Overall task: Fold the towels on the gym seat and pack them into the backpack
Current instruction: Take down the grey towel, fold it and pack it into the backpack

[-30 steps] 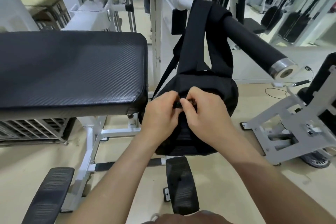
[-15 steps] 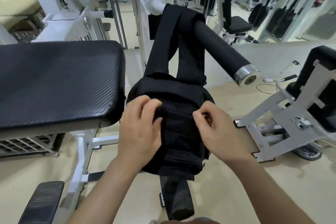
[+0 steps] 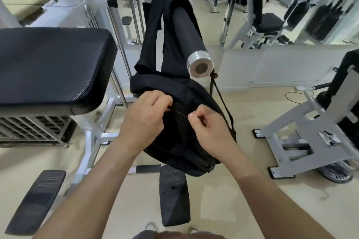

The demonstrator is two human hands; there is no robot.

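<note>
The black backpack (image 3: 194,93) is being hung by its shoulder straps (image 3: 153,31), which are being looped over a black padded roller (image 3: 184,31) w/ a silver end cap. The bag is being kept clear of the floor (image 3: 213,209), just right of the gym seat (image 3: 52,68); whether the two are touching cannot be told. The bag's top is being gripped by the left hand (image 3: 143,120), its fingers (image 3: 163,100) being curled into the fabric beside the zip (image 3: 180,112). The zip is being pinched by the right hand (image 3: 211,130): thumb & forefinger are being pressed together at the zip line, and the other fingers (image 3: 206,120) are being clenched toward the palm. The pull itself is too small to be made out. Both bare forearms are being reached in from the bottom edge. A thin strap end (image 3: 221,101) is being left dangling down the bag's right side.

The seat, a dark textured pad, is being borne on a white frame (image 3: 96,141). Below it, two black ribbed foot plates (image 3: 35,200) (image 3: 173,194) are being shown just above the beige floor. At right, a white-framed machine (image 3: 303,137) is being shown, well apart from the bag. In the bkgd, more gym equipment (image 3: 268,21) is being reflected in wall mirrors.
</note>
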